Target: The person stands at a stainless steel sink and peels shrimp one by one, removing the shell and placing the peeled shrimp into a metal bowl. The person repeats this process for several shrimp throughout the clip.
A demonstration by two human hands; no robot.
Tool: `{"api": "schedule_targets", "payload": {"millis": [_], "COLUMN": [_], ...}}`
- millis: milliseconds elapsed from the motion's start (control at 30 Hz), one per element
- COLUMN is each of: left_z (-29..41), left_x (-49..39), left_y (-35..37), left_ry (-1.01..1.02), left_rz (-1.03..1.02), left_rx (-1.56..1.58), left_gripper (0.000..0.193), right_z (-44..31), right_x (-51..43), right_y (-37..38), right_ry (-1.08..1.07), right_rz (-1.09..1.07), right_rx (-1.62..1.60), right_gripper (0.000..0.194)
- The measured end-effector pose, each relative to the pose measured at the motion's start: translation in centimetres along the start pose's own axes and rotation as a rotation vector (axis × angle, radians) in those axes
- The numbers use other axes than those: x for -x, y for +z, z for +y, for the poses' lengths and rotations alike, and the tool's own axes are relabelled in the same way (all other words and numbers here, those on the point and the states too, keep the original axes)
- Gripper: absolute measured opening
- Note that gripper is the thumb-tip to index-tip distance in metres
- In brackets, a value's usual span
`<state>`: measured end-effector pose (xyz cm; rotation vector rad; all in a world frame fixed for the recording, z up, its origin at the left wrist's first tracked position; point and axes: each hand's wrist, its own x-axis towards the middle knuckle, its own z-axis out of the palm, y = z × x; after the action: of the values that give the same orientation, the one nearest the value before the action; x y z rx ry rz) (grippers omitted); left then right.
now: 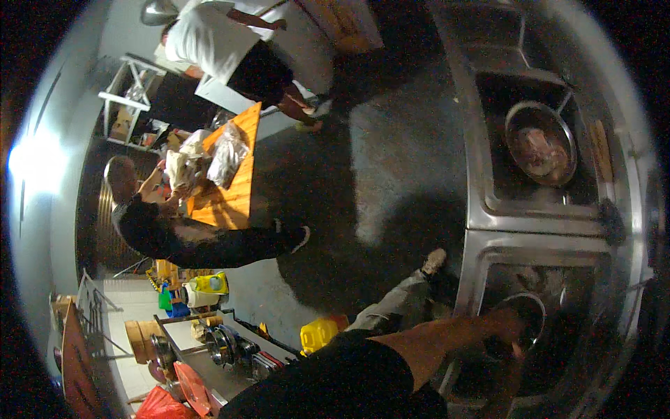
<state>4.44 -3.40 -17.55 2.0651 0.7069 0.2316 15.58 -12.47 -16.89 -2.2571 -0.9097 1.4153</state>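
My left hand (pixel 510 327) reaches down into the near basin (pixel 473 293) of a stainless steel double sink. Its fingers are at the rim of a round metal vessel (pixel 543 314), which my hand and the dark partly hide. Whether the fingers grip that rim is too dim to tell. A dim forearm, seemingly my right one, comes in from the bottom edge, and my right hand (pixel 515 361) blurs into the shadow beside the left. In the other basin (pixel 484 157) a round metal bowl (pixel 570 136) holds pale pinkish pieces (pixel 539 146), perhaps meat.
A person in black (pixel 209 243) handles plastic bags (pixel 180 170) at a wooden table (pixel 235 204). Another person in a white shirt (pixel 204 36) stands beyond. Behind me are a yellow jerrycan (pixel 318 335) and a rack with metal pots (pixel 222 343). A wooden strip (pixel 601 152) lies along the sink's back edge.
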Motion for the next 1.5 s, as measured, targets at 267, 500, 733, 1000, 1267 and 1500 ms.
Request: {"api": "schedule_targets", "payload": {"millis": [267,500,733,1000,1267,1500], "left_z": [1.7,3.8,4.0,4.7,10.4,10.2], "left_x": [0.2,0.5,2.2,3.9,2.1,3.5], "left_y": [-0.5,-0.3,-0.6,-10.6,-11.0,-12.8], "left_ry": [-0.002,0.018,0.324,0.218,-0.167,-0.221], "left_rz": [0.010,0.015,0.141,-0.097,-0.239,-0.206], "left_rx": [0.041,0.078,0.065,0.661,1.037,1.294], "left_gripper": [0.032,0.031,0.030,0.035,0.032,0.030], "right_z": [-0.6,-3.2,-8.7,-11.8,-10.5,-10.7], "right_x": [2.2,4.9,10.4,10.7,11.9,12.0], "right_y": [-1.0,-4.2,-7.8,-11.8,-12.2,-11.7], "right_ry": [-0.021,-0.090,-0.266,-0.294,-0.419,-0.444], "right_rz": [-0.001,0.011,-0.028,0.032,0.158,0.048], "right_rx": [-0.038,-0.089,-0.193,-0.278,-0.440,-0.727], "right_gripper": [0.039,0.040,0.040,0.026,0.022,0.023]}}
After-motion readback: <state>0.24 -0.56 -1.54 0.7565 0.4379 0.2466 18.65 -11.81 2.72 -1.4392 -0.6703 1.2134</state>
